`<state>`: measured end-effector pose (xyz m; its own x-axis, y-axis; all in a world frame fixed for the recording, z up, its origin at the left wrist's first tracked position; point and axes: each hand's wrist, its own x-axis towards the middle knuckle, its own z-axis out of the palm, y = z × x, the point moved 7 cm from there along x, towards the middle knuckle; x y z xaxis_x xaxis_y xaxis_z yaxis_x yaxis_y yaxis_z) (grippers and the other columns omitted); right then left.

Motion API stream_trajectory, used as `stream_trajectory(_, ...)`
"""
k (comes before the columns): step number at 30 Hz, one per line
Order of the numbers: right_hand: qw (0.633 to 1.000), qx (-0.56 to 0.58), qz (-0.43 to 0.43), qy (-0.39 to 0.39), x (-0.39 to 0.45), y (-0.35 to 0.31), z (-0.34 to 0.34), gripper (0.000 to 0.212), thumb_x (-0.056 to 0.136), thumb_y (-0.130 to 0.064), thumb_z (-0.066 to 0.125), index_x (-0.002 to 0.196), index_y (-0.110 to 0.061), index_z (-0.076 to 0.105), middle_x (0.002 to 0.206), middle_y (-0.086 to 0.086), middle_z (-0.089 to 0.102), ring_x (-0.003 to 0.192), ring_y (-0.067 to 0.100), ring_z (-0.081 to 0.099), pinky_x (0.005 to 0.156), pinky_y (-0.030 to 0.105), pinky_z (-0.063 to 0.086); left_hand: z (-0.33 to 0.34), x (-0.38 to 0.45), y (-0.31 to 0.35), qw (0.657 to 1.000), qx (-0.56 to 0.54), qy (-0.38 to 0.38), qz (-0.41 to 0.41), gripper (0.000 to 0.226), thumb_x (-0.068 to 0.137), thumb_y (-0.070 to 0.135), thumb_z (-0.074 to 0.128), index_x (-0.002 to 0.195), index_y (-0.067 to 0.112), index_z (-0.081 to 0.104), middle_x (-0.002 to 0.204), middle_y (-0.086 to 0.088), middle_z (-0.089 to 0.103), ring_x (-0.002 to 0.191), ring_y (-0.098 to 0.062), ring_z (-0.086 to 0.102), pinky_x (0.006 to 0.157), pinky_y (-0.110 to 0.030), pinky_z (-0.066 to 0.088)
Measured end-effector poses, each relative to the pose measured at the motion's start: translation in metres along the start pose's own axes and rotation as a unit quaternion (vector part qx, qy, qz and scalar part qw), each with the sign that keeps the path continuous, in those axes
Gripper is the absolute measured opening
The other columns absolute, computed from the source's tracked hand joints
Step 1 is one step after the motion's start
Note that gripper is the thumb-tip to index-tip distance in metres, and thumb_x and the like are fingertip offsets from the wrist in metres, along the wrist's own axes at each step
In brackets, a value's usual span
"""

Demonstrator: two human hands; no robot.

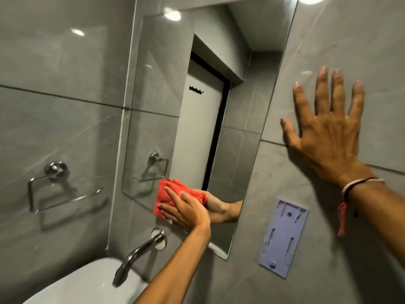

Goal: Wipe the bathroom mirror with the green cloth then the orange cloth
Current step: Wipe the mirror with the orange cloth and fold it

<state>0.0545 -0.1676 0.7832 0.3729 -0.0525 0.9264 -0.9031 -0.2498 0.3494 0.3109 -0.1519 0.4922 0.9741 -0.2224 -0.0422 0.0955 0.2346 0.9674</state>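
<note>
The bathroom mirror (197, 106) is a tall frameless pane on the grey tiled wall, reflecting a door and tiles. My left hand (186, 210) presses the orange cloth (163, 194), a crumpled red-orange rag, flat against the mirror's lower left part; the hand and cloth are reflected beside it. My right hand (326, 132) rests flat on the wall tile to the right of the mirror, fingers spread, holding nothing. A thread bracelet circles that wrist. The green cloth is not in view.
A chrome wall tap (138, 253) juts out below the mirror over a white basin (83, 284). A chrome towel ring (54, 185) hangs on the left wall. A pale purple plastic bracket (282, 238) is fixed right of the mirror's bottom.
</note>
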Motion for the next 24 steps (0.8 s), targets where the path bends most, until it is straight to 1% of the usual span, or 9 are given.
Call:
stream_trajectory(3, 1.0, -0.008, 0.012, -0.01, -0.001, -0.002, -0.007, 0.076, 0.099, -0.063, 0.026, 0.164, -0.027, 0.011, 0.173, 0.017, -0.002, 0.16, 0.038, -0.002, 0.125, 0.066, 0.007, 0.026, -0.01, 0.077, 0.995, -0.026, -0.04, 0.087, 0.051, 0.106, 0.036, 0.034, 0.156, 0.038, 0.023, 0.17, -0.018, 0.005, 0.157, -0.032, 0.005, 0.126, -0.047, 0.007)
stream_trajectory(5, 1.0, -0.013, 0.01, -0.021, 0.001, -0.001, -0.007, 0.078, 0.098, -0.063, 0.027, 0.165, -0.026, 0.011, 0.173, 0.017, -0.003, 0.16, 0.037, -0.003, 0.125, 0.065, 0.008, 0.05, -0.031, 0.147, 0.974, -0.025, -0.076, 0.213, 0.051, 0.106, 0.041, 0.032, 0.155, 0.041, 0.022, 0.171, -0.01, 0.0, 0.158, -0.029, 0.001, 0.127, -0.053, 0.009)
stream_trajectory(10, 1.0, -0.017, 0.006, -0.008, -0.001, -0.001, -0.001, 0.079, 0.097, -0.064, 0.03, 0.164, -0.026, 0.014, 0.173, 0.017, 0.0, 0.161, 0.036, 0.0, 0.125, 0.064, 0.008, 0.087, -0.098, 0.244, 0.818, 0.057, -0.128, 0.558, 0.057, 0.102, 0.049, 0.034, 0.156, 0.042, 0.02, 0.171, -0.009, 0.001, 0.158, -0.027, -0.003, 0.125, -0.053, 0.006)
stream_trajectory(12, 1.0, -0.024, 0.005, -0.001, -0.002, -0.001, 0.003, 0.079, 0.097, -0.065, 0.03, 0.164, -0.026, 0.014, 0.173, 0.017, 0.002, 0.161, 0.036, 0.001, 0.125, 0.065, 0.007, 0.085, -0.092, 0.237, 0.768, 0.076, -0.127, 0.623, 0.061, 0.1, 0.054, 0.037, 0.157, 0.044, 0.018, 0.171, -0.009, 0.001, 0.159, -0.025, -0.004, 0.125, -0.048, 0.007)
stream_trajectory(14, 0.999, -0.033, 0.001, 0.003, -0.003, -0.002, 0.006, 0.08, 0.097, -0.066, 0.03, 0.164, -0.027, 0.013, 0.174, 0.016, 0.002, 0.161, 0.036, 0.001, 0.125, 0.066, 0.005, 0.078, -0.077, 0.216, 0.748, 0.087, -0.125, 0.646, 0.062, 0.099, 0.056, 0.039, 0.156, 0.043, 0.019, 0.171, -0.009, 0.003, 0.159, -0.025, 0.0, 0.126, -0.048, 0.014)
stream_trajectory(16, 0.999, -0.041, 0.003, 0.01, -0.002, 0.0, 0.006, 0.079, 0.097, -0.067, 0.027, 0.165, -0.029, 0.011, 0.174, 0.015, 0.001, 0.161, 0.036, 0.0, 0.124, 0.067, 0.005, 0.069, -0.059, 0.187, 0.752, 0.1, -0.112, 0.642, 0.059, 0.1, 0.053, 0.038, 0.156, 0.037, 0.028, 0.171, -0.012, 0.007, 0.158, -0.028, 0.005, 0.123, -0.054, 0.024)
stream_trajectory(18, 0.999, -0.037, 0.006, 0.008, -0.004, -0.001, 0.007, 0.078, 0.097, -0.068, 0.023, 0.164, -0.03, 0.009, 0.174, 0.014, 0.0, 0.161, 0.035, 0.0, 0.124, 0.068, 0.006, 0.053, -0.038, 0.14, 0.781, 0.116, -0.101, 0.606, 0.057, 0.101, 0.05, 0.036, 0.155, 0.031, 0.035, 0.17, -0.015, 0.01, 0.158, -0.03, 0.007, 0.121, -0.056, 0.027)
stream_trajectory(20, 1.0, -0.025, 0.006, 0.009, -0.004, -0.002, 0.005, 0.078, 0.098, -0.068, 0.022, 0.164, -0.03, 0.009, 0.174, 0.014, 0.0, 0.161, 0.036, 0.001, 0.123, 0.069, 0.008, 0.034, -0.018, 0.082, 0.823, 0.122, -0.102, 0.545, 0.057, 0.102, 0.051, 0.032, 0.154, 0.029, 0.035, 0.169, -0.017, 0.013, 0.157, -0.032, 0.009, 0.119, -0.059, 0.03)
stream_trajectory(24, 1.0, -0.011, 0.01, 0.022, -0.003, -0.004, 0.003, 0.076, 0.099, -0.068, 0.024, 0.164, -0.032, 0.008, 0.173, 0.015, 0.004, 0.16, 0.037, 0.005, 0.122, 0.072, 0.01, -0.005, -0.005, -0.042, 0.93, 0.1, -0.1, 0.339, 0.062, 0.099, 0.048, 0.034, 0.157, 0.029, 0.026, 0.17, -0.013, 0.004, 0.157, -0.034, 0.011, 0.116, -0.061, 0.034)
